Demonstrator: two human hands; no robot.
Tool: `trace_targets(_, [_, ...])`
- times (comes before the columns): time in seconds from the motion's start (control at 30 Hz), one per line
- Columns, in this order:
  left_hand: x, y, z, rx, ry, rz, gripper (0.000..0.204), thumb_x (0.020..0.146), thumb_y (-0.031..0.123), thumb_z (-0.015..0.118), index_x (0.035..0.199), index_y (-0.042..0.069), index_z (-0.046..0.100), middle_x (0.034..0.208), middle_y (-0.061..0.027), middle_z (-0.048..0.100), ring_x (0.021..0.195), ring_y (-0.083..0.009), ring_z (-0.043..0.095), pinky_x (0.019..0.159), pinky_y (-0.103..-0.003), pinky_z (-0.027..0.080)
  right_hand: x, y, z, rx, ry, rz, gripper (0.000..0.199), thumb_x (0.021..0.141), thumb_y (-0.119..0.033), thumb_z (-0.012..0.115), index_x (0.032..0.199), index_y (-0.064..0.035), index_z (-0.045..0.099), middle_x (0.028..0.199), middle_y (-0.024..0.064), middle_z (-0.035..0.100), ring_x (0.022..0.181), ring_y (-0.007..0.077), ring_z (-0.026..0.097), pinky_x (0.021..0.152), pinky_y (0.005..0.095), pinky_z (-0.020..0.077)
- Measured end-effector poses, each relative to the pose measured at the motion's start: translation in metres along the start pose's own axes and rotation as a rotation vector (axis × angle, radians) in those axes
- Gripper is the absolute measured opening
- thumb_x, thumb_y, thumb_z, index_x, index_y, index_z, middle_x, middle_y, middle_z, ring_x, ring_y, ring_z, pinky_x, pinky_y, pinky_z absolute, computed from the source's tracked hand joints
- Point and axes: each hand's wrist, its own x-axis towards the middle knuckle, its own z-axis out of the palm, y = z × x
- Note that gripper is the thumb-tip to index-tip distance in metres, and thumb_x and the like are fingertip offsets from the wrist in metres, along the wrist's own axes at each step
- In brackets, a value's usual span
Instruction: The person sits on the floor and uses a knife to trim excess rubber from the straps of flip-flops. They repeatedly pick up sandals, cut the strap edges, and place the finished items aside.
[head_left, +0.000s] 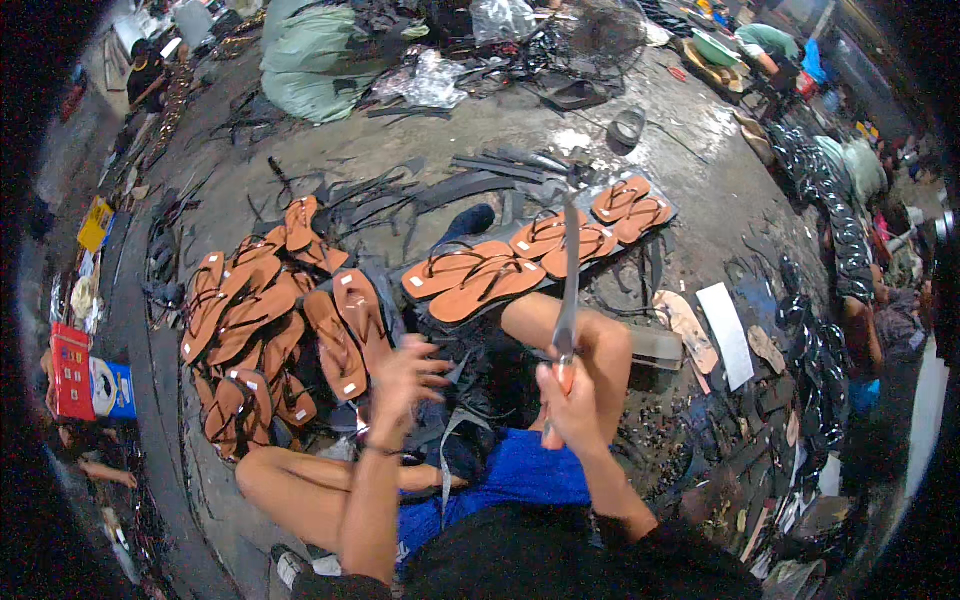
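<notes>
My right hand [577,412] is closed around the orange handle of a long knife [571,265], its blade pointing up and away from me. Blurred a little, my left hand [403,385] has its fingers apart and nothing in them. Close to it lie two brown flip-flops [336,345] side by side. Beyond my knees, flip-flop pairs [484,278] with dark straps rest in a row on a dark flat strip. To the left spreads a heap of similar brown flip-flops [245,305], several with small white labels.
Dark offcut strips [440,195] litter the floor ahead. A white rectangular piece [725,336] and sole-shaped pieces [686,325] lie to the right. A large green sack [308,65] stands at the far left, a red box [72,372] at the left edge. Shiny black bundles [825,190] run along the right.
</notes>
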Motion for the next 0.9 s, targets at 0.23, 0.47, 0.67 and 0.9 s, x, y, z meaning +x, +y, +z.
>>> trace_targets(0.23, [0.101,-0.012,0.094,-0.321,0.579,0.029,0.038,0.089,0.038,0.061,0.100,0.003,0.054,0.071,-0.0044,0.057,0.048,-0.0131,0.053,0.042,-0.028,0.045,-0.040,0.027,-0.002,0.115,-0.144,0.130,0.028,0.093,-0.024,0.059,0.112,-0.0084,0.045,0.069,-0.0004,0.051,0.053,0.0089,0.053,0.045,0.0253,0.0462])
trace_targets(0.47, [-0.015,0.026,-0.047,-0.775,0.065,0.178,0.041,0.089,0.041,0.053,0.107,0.004,0.056,0.102,-0.0137,0.062,0.061,-0.0136,0.056,0.047,-0.021,0.048,-0.059,0.026,-0.009,0.124,-0.169,0.166,0.039,0.095,-0.022,0.056,0.128,-0.0062,0.042,0.077,0.0034,0.055,0.062,0.0095,0.056,0.053,0.0257,0.0499])
trace_targets(0.67, [-0.026,-0.044,-0.076,-0.842,0.627,0.082,0.043,0.084,0.043,0.067,0.099,0.008,0.048,0.084,0.0002,0.038,0.049,-0.0039,0.033,0.043,-0.017,0.030,-0.047,0.041,0.038,0.014,-0.389,0.158,0.041,0.097,-0.024,0.051,0.132,-0.0063,0.037,0.074,0.0013,0.054,0.063,0.0090,0.057,0.049,0.0238,0.0481])
trace_targets(0.9, [0.053,-0.047,-0.002,-0.368,0.618,-0.009,0.051,0.085,0.054,0.060,0.092,0.004,0.057,0.071,-0.0028,0.052,0.049,-0.0062,0.042,0.041,-0.021,0.033,-0.040,0.058,0.058,-0.476,-0.381,-0.096,0.038,0.096,-0.027,0.047,0.124,-0.0021,0.041,0.092,0.0280,0.062,0.085,0.0464,0.061,0.072,0.0496,0.0484])
